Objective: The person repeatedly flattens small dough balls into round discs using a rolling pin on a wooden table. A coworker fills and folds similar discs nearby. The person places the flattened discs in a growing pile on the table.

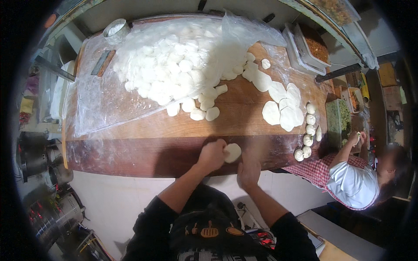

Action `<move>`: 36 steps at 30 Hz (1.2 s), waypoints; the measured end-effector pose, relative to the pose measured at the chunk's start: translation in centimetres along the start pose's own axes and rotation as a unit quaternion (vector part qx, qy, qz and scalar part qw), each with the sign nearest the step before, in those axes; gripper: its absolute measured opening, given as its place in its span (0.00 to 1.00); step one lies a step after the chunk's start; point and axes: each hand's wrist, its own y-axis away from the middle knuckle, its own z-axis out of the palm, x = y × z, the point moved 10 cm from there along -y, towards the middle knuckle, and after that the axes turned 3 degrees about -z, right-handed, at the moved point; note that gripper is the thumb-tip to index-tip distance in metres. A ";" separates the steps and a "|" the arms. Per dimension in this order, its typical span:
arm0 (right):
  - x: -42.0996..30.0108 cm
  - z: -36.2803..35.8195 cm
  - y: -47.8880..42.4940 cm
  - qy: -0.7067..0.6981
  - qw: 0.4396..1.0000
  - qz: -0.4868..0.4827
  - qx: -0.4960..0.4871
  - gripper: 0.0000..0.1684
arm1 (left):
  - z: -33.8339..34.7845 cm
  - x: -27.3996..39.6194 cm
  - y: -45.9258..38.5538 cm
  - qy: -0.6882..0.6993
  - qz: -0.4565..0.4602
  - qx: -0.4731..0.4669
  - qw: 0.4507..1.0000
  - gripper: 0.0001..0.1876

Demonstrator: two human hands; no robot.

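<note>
My left hand (212,156) pinches the left edge of a small round dough wrapper (233,153) at the front of the wooden table (130,153). Just right of the wrapper is my right hand (249,169), low at the table's edge; motion blur above it hides its fingers and whether it holds anything. Many white dough balls (169,75) lie beyond under clear plastic sheeting (94,111), with several uncovered at its front edge. Flat dough wrappers (287,114) overlap to the right, next to a column of pleated filled buns (310,119).
A metal bowl of white powder (116,31) and a dough scraper (104,63) rest at the back left. Containers of brown filling (312,42) and green filling (339,120) stand right. A co-worker (352,179) in a checked apron works there with both hands.
</note>
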 end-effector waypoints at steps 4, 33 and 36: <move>2.2 0.0 -10.5 -0.089 0.988 0.111 -0.059 0.30 | 1.0 1.7 -2.7 -0.120 0.102 0.072 0.985 0.15; 1.6 -1.7 -10.7 -0.037 0.987 0.060 0.142 0.29 | -1.3 1.5 -2.7 -0.059 0.101 0.156 0.981 0.11; -1.7 -1.3 -5.8 -0.145 0.983 0.104 -0.029 0.31 | -4.8 -2.8 -0.8 0.064 0.115 0.258 0.957 0.11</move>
